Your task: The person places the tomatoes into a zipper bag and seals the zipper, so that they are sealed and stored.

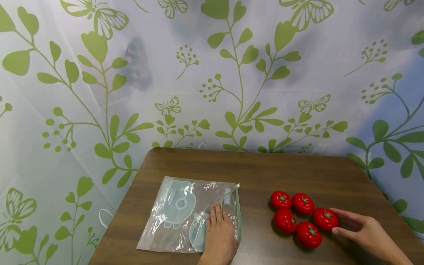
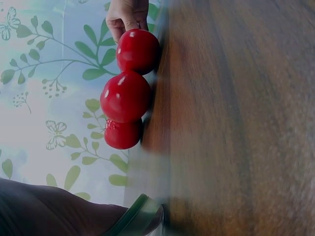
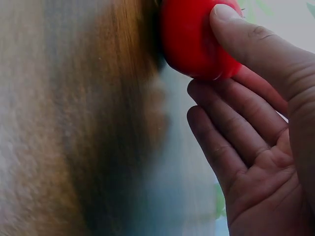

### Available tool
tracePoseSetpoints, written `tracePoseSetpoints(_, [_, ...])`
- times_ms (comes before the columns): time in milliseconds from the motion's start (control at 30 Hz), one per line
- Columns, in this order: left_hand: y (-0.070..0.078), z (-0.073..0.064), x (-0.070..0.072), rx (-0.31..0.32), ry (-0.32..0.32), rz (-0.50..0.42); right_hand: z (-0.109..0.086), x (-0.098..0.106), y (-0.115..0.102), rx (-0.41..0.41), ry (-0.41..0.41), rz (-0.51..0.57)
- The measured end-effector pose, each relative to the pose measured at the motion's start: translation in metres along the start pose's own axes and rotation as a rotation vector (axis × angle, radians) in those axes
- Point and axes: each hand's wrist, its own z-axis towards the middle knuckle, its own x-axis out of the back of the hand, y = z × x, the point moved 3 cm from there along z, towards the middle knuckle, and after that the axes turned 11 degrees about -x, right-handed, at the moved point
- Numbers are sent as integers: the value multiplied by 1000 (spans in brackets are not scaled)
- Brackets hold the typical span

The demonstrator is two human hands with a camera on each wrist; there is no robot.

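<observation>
On the left of the table in the head view lies a clear plastic zip bag (image 1: 155,232) with a pale blue cartoon print and a green zip edge (image 2: 130,219). My left hand (image 1: 219,233) rests on its right part, fingers extended. Several glossy red tomatoes with green stems sit close together on the right. My right hand (image 1: 367,232) pinches the rightmost tomato (image 1: 324,221) between thumb and forefinger. In the right wrist view the thumb (image 3: 246,34) lies on that tomato (image 3: 192,39), with the other fingers stretched out below it.
The brown wooden table (image 1: 251,165) has rounded back corners. Behind it hangs a pale curtain (image 1: 149,92) printed with green leaves and butterflies. Another tomato (image 1: 308,234) stands close to the held one, with the upper middle tomato (image 1: 303,203) just behind.
</observation>
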Motion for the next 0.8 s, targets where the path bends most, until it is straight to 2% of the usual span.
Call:
tracePoseSetpoints(633, [0,-1,1,-5,-7,7,-11,-1,9,-125,24,24])
tracePoseSetpoints(800, [-1,-1,0,-4,1,4,-21,1,5,-148,76,45])
